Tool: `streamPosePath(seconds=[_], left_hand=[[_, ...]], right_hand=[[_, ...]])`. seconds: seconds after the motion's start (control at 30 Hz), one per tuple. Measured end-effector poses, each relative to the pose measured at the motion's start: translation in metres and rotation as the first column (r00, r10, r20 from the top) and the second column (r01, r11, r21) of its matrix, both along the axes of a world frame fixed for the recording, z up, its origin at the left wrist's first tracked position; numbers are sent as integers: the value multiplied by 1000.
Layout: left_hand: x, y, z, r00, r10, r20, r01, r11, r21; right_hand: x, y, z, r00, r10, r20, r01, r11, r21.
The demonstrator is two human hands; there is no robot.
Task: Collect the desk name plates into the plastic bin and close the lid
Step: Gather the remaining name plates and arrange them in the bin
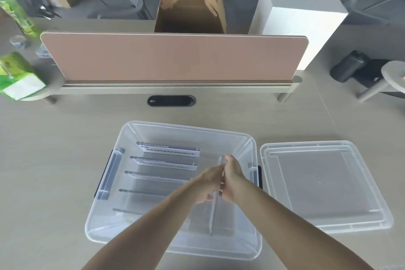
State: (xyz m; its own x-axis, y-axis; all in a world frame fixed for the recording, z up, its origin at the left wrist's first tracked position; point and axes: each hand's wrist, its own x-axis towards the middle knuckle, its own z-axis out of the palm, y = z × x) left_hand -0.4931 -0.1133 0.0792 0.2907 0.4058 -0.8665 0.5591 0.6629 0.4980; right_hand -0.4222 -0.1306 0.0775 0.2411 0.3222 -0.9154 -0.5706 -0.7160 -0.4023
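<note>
A clear plastic bin (109,221) stands open on the desk in front of me. Several acrylic name plates (168,151) stand in a row inside its left half, edge-up. My left hand (208,182) and my right hand (233,178) press from both sides on one more name plate (215,210), held on edge and running front to back over the bin's right half. The clear lid (324,184) lies flat on the desk, right of the bin.
A pink divider panel (173,57) closes off the far edge of the desk, with a cable port (171,101) below it. Behind it a person holds a cardboard box (190,15). Green cartons (15,76) stand at left, a black device (350,66) at right.
</note>
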Motion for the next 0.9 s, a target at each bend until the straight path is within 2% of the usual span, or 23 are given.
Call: streamPosePath(seconds=[0.1, 0.13, 0.23, 0.37, 0.53, 0.7, 0.9], left_hand=[[-1, -1, -10, 983, 162, 88, -160, 987, -33], [-1, -1, -13, 983, 177, 54, -176, 984, -14], [-5, -1, -15, 985, 152, -76, -148, 987, 56], [-3, 0, -22, 985, 170, -27, -170, 985, -11], [-4, 1, -26, 982, 187, 19, -186, 982, -43], [-10, 4, -24, 973, 222, 69, -219, 975, -48], [-22, 13, -9, 971, 215, 101, -215, 977, -12]], right_hand=[[-3, 2, -2, 1000, 6, 11, -6, 999, -44], [-3, 1, -3, 1000, 21, 8, -21, 998, -56], [-6, -1, -4, 999, 18, -34, -20, 999, -46], [-11, -3, -5, 1000, 0, -31, 0, 1000, 0], [-15, -6, 2, 994, 83, -68, -85, 996, -32], [-19, -3, 0, 989, 82, -126, -84, 996, -5], [-30, -3, 0, 988, 116, -102, -113, 993, 37]])
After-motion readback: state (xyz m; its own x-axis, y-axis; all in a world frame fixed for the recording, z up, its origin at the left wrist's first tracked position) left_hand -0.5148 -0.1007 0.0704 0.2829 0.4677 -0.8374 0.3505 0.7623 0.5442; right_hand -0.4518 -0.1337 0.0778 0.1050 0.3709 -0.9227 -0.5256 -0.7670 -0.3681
